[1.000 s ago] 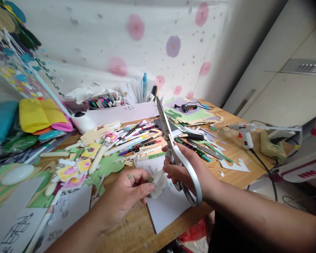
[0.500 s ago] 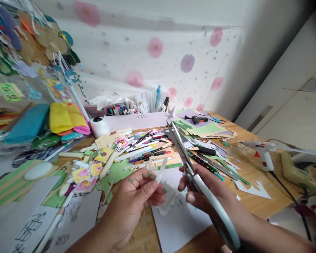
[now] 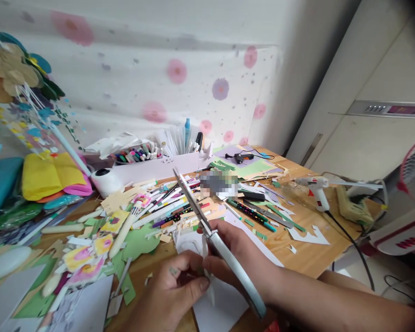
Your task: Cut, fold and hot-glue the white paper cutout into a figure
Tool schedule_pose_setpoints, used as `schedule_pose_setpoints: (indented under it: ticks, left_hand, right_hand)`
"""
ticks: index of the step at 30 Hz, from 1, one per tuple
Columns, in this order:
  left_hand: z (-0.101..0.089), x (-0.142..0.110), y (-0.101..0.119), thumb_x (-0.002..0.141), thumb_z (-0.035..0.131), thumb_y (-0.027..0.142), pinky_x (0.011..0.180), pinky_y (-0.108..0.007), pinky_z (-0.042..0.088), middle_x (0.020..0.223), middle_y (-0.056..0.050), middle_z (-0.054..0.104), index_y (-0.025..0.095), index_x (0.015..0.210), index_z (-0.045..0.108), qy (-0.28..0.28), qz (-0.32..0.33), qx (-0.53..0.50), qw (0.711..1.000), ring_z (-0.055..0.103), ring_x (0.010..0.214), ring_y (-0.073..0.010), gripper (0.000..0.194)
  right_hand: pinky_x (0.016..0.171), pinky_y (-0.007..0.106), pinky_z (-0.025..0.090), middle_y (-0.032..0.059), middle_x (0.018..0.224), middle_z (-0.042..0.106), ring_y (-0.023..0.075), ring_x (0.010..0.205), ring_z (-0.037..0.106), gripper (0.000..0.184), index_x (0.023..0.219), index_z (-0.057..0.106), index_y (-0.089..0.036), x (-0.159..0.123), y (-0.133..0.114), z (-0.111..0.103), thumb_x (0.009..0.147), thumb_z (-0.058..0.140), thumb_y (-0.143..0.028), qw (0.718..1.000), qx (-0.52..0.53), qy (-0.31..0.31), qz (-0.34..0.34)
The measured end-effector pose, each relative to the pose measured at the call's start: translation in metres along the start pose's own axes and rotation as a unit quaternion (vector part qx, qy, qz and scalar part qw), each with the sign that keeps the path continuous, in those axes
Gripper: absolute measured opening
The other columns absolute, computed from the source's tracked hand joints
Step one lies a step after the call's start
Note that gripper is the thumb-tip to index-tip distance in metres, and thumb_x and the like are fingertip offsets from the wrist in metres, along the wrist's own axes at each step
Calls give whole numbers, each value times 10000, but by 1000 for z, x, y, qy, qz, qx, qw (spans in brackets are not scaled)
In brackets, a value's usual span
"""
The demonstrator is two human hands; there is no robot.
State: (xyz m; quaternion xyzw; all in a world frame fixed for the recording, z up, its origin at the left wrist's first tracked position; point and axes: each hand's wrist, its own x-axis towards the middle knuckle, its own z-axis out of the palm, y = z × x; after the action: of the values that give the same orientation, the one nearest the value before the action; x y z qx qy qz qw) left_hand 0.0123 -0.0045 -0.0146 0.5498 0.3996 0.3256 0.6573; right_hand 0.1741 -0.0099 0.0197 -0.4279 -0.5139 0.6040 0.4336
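My right hand [image 3: 249,260] is wrapped round white-handled scissors [image 3: 233,267], their blades together and pointing up and away to the left. Its thumb and fingertips also meet at a thin white strip [image 3: 210,288], which looks like paper. My left hand [image 3: 179,281] is closed beside it, thumb and forefinger pinching at the same strip. Beneath both hands lies a white sheet [image 3: 224,306] on the wooden table. A pale crumpled piece [image 3: 188,242] lies just behind the left fingers, partly hidden.
Pens and paper scraps [image 3: 179,203] are spread behind my hands. Painted paper flowers [image 3: 86,253] lie at left, with a white glue gun [image 3: 314,189] and its cord at right. A black glue gun [image 3: 243,158], a pen box [image 3: 155,166] and a white roll [image 3: 106,182] stand farther back.
My view has swung right. Both hands have come together at the strip, the right hand's fingertips now touching it. The scissor blades, slightly apart before, are now together.
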Motion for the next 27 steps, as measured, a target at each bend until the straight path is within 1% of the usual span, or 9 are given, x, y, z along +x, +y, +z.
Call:
schedule_pose_setpoints:
  ticks: [3, 5, 7, 9, 11, 13, 16, 22, 27]
  left_hand:
    - [1, 0, 6, 708, 706, 295, 673, -289, 420, 703, -4, 592, 202, 697, 646, 27, 21, -45, 998, 546, 734, -190, 111]
    - [1, -1, 13, 752, 674, 289, 683, -283, 427, 707, -7, 601, 200, 701, 644, 63, 48, -105, 991, 537, 732, -179, 107]
    - [-1, -1, 20, 790, 645, 273, 687, -269, 433, 691, 1, 592, 199, 683, 629, 106, 81, -171, 976, 526, 719, -162, 131]
    - [-3, 0, 24, 810, 632, 243, 685, -256, 437, 678, 14, 569, 198, 670, 615, 144, 114, -222, 958, 509, 697, -144, 148]
    - [-5, 0, 26, 826, 620, 219, 696, -259, 445, 719, 17, 571, 205, 715, 624, 166, 129, -266, 941, 509, 711, -138, 112]
    - [-6, 0, 26, 841, 606, 206, 713, -270, 451, 795, 15, 593, 221, 795, 640, 175, 134, -299, 928, 522, 748, -138, 58]
    - [-5, -1, 26, 850, 599, 198, 739, -275, 457, 882, 14, 624, 234, 855, 653, 182, 143, -321, 919, 540, 788, -134, 65]
    - [-3, -1, 26, 850, 585, 194, 780, -310, 468, 966, -24, 685, 230, 898, 685, 158, 184, -319, 916, 574, 892, -176, 117]
    - [-3, -1, 24, 867, 539, 135, 813, -318, 470, 993, -32, 691, 217, 896, 688, 144, 199, -310, 918, 578, 939, -183, 172]
  right_hand:
    - [524, 205, 351, -60, 684, 481, 86, 579, 427, 428, 960, 473, -204, -3, 5, -6, 687, 755, -376, 999, 11, -15, -36]
    - [534, 215, 357, -45, 725, 470, 98, 601, 438, 400, 1023, 461, -211, -8, 7, -13, 770, 682, -429, 997, -14, -24, -66]
    - [545, 226, 354, -35, 735, 469, 110, 614, 425, 358, 1048, 469, -212, -15, 6, -20, 816, 633, -428, 991, -97, -46, -75]
    - [543, 232, 342, -26, 725, 490, 119, 615, 397, 330, 1019, 491, -202, -21, 3, -24, 811, 630, -417, 975, -197, -78, -65]
    - [535, 234, 345, -9, 727, 529, 129, 614, 404, 329, 967, 509, -191, -26, -1, -24, 786, 637, -434, 956, -272, -95, -55]
    - [540, 239, 370, 15, 747, 572, 143, 618, 450, 338, 934, 522, -187, -29, -4, -21, 774, 627, -466, 941, -321, -87, -53]
    - [557, 249, 407, 44, 787, 620, 161, 622, 515, 337, 916, 548, -190, -32, -7, -16, 769, 614, -486, 924, -374, -64, -48]
    - [613, 264, 453, 57, 849, 653, 186, 675, 586, 267, 933, 570, -199, -33, -13, -13, 751, 631, -385, 885, -461, -49, -47]
    - [652, 269, 464, 59, 904, 662, 212, 771, 612, 303, 978, 564, -199, -32, -10, -14, 723, 668, -324, 862, -504, -43, -40]
